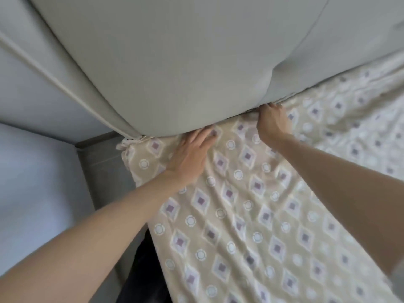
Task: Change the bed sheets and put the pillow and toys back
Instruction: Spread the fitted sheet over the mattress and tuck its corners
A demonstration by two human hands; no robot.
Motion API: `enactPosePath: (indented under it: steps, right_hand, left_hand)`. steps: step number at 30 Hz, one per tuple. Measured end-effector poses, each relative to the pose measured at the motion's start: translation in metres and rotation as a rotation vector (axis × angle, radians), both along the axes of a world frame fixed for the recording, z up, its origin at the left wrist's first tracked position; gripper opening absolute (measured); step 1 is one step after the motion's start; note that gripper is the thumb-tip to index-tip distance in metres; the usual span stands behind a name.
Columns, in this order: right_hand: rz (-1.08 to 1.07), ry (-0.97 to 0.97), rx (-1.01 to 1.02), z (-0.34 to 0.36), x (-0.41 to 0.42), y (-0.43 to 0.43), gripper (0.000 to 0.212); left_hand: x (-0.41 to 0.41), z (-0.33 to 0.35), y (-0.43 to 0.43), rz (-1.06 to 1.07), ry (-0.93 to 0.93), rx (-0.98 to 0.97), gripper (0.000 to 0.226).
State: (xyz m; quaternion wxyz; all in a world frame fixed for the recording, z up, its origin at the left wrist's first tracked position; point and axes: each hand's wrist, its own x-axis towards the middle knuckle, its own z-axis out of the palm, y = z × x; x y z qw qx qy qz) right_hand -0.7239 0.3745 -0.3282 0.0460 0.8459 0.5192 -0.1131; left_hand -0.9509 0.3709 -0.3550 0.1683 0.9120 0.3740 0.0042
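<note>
Covering the bed, a beige fabric sheet printed with purple diamonds and white rings (251,215) lies creased, its top edge meeting the padded grey headboard (175,62). The left grip (190,154) presses flat on it, fingers straight and wide; the right grip (273,123) curls round the sheet's bunched edge at the headboard.

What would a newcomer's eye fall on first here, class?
The beige patterned sheet with purple diamonds fills the lower right. Both bare arms reach to its top edge: the left hand presses flat, the right hand grips the edge against the grey padded headboard.
</note>
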Motion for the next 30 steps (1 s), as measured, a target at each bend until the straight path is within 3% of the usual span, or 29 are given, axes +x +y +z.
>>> enactPosePath:
  steps: [5, 11, 16, 19, 21, 25, 28, 30]
  right_hand:
    - [-0.055, 0.024, -0.055, -0.009, 0.009, 0.007, 0.039]
    - [-0.129, 0.084, 0.126, -0.018, 0.012, 0.007, 0.03]
    - [-0.643, 0.495, 0.543, -0.024, -0.012, 0.01, 0.027]
    - [-0.892, 0.874, 0.689, -0.027, -0.021, 0.016, 0.019]
    - [-0.948, 0.973, 0.687, -0.029, -0.021, 0.018, 0.016]
    - [-0.775, 0.945, 0.541, -0.031, -0.013, 0.012, 0.016]
    - [-0.426, 0.794, 0.424, -0.032, -0.01, -0.001, 0.034]
    - [-0.269, 0.74, 0.454, -0.034, -0.015, -0.011, 0.047]
  left_hand:
    - [0.017, 0.0, 0.002, -0.016, 0.0, -0.003, 0.052]
    - [0.03, -0.005, 0.001, -0.013, -0.007, -0.032, 0.054]
    - [0.03, -0.011, 0.0, -0.191, 0.072, 0.056, 0.064]
    - [0.035, -0.02, 0.005, -0.111, 0.114, 0.045, 0.059]
    - [0.039, -0.021, 0.008, -0.033, 0.118, 0.028, 0.064]
    - [0.045, -0.021, 0.013, 0.058, 0.147, -0.024, 0.071]
    - [0.049, -0.017, 0.019, 0.145, 0.151, -0.082, 0.069]
    - [0.052, -0.013, 0.023, 0.192, 0.155, -0.107, 0.064]
